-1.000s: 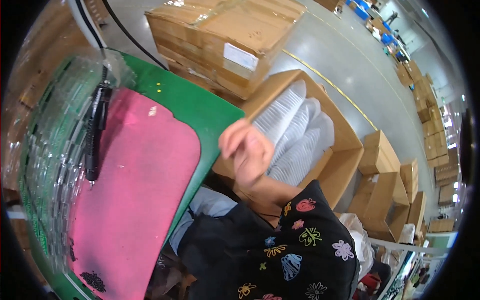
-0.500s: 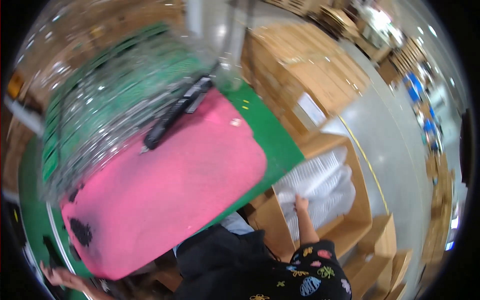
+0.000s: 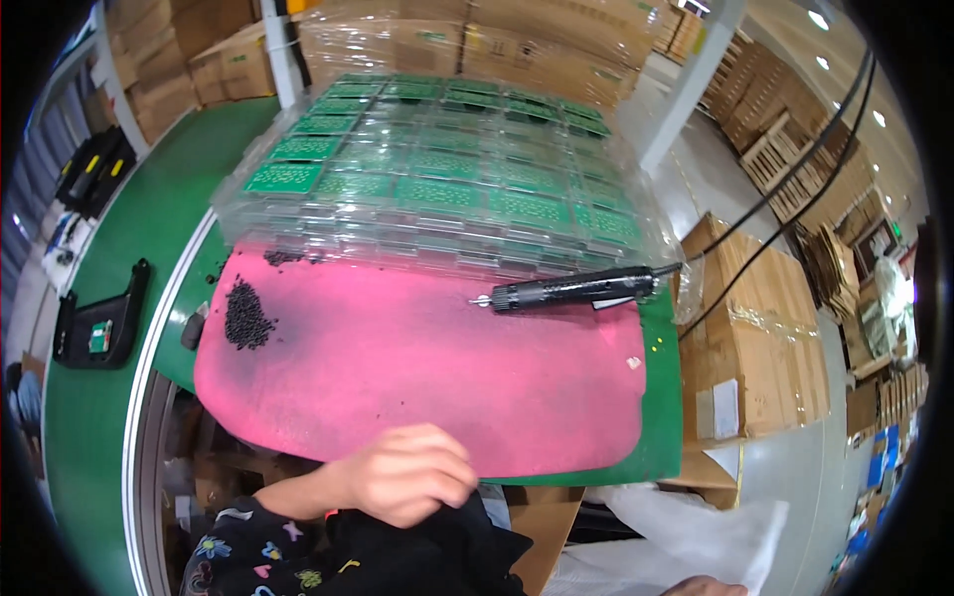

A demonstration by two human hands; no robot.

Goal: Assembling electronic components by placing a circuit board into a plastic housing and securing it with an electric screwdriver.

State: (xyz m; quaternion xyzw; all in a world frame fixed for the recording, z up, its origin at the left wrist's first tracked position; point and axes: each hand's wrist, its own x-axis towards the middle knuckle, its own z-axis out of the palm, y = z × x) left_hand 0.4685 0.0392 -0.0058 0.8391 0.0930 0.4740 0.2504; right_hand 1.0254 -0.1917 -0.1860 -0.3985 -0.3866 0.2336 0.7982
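Over the near edge of the pink mat (image 3: 427, 368) hovers my left hand (image 3: 417, 479), its fingers curled in and nothing showing in them. My right hand (image 3: 708, 587) is cut off by the lower edge, closed at a white packing sheet (image 3: 676, 531); its fingertips are hidden. A black electric screwdriver (image 3: 571, 290) lies across the mat's far right, its silver tip facing left. Small black parts (image 3: 245, 316) form a pile on the mat's left. Behind the mat, clear plastic trays (image 3: 397, 230) hold several green circuit boards (image 3: 447, 164).
Cardboard boxes (image 3: 760, 338) stand right of the green table (image 3: 661, 437), with an open carton (image 3: 545, 536) near my lap. Black cables (image 3: 780, 189) hang from the upper right to the screwdriver. On the left green surface lies a black plastic housing (image 3: 104, 318). Wrapped cartons (image 3: 477, 45) fill the back.
My view has swung left toward the mat. My left hand has come from the far left to the mat's near edge and curled. White packing now lies loosely spread by my right hand.
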